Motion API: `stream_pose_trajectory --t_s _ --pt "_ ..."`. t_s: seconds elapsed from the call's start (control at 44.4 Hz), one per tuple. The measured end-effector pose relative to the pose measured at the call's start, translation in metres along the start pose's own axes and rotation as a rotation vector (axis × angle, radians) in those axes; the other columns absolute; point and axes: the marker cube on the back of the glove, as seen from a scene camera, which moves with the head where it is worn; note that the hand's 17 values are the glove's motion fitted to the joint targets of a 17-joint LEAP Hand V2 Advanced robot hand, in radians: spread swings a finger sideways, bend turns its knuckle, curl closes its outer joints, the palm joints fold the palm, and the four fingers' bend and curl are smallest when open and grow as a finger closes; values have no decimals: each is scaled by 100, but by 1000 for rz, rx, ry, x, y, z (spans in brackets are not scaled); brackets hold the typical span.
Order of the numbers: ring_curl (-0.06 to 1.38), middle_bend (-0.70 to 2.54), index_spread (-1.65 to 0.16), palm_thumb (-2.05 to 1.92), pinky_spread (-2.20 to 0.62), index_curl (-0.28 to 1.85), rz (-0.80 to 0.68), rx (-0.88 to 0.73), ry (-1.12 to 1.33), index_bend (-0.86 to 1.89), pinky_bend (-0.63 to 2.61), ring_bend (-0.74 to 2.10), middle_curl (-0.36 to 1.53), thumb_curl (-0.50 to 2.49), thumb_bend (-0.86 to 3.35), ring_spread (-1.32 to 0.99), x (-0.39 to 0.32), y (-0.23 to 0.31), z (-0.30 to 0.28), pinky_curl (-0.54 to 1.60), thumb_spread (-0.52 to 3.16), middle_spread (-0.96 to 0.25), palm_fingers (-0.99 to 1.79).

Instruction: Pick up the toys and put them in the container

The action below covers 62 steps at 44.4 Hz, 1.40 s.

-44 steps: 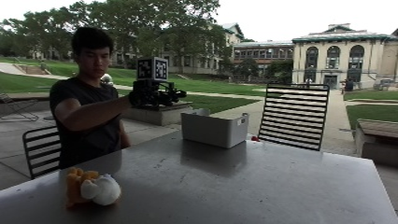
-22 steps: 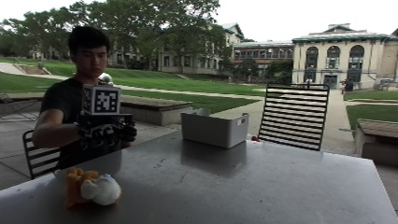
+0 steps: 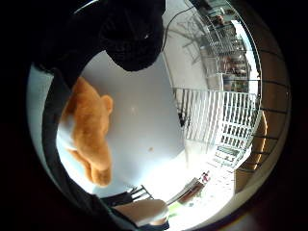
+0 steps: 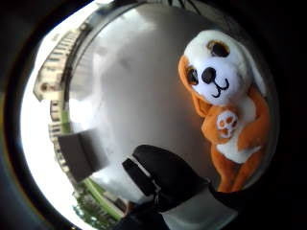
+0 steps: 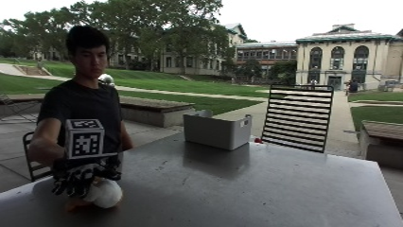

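Observation:
A plush dog (image 5: pixel 104 194) with a white head and orange body lies on the grey table (image 5: pixel 252 189) at its near left corner. My gloved right hand (image 5: pixel 79 178) hangs just over it, fingers spread and pointing down, with nothing gripped. The thumb side palm view shows the dog (image 4: pixel 220 96) face up on the table beside a gloved finger (image 4: pixel 165 175). Its orange body (image 3: pixel 91 130) fills part of the little finger side palm view. The grey open-topped container (image 5: pixel 217 130) stands at the table's far edge, well away from the hand.
A small red thing (image 5: pixel 257 140) lies beside the container. A slatted black chair (image 5: pixel 298 118) stands behind the table on the far right, and another chair (image 5: pixel 28 156) is behind the person. Bare tabletop stretches between the dog and the container.
My hand has come down from chest height to the left front corner of the table and now hovers right over the plush dog. The dog has not moved.

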Motion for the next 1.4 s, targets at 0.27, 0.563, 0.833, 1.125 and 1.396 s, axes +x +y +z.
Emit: stream_pose_trajectory --t_s 0.27,0.563,0.833,1.125,1.396 --pt "36 37 -31 34 5 3 59 -132 -8 -1 114 38 45 29 17 5 18 -5 46 31 118 11 -10" --pt "47 79 -31 70 -3 -2 119 -176 -103 -5 127 80 57 40 39 -5 32 -6 79 34 135 4 15" --pt "56 103 -31 97 -21 -1 137 -180 -237 2 136 115 65 54 57 -21 33 -3 84 37 138 -1 34" --pt "53 140 -35 103 -41 -5 161 -116 -56 -7 127 135 66 74 56 -35 31 1 65 35 105 -14 73" --pt "50 137 -35 101 -44 1 174 -110 -88 16 101 142 61 85 58 -32 33 -5 58 29 91 -19 107"
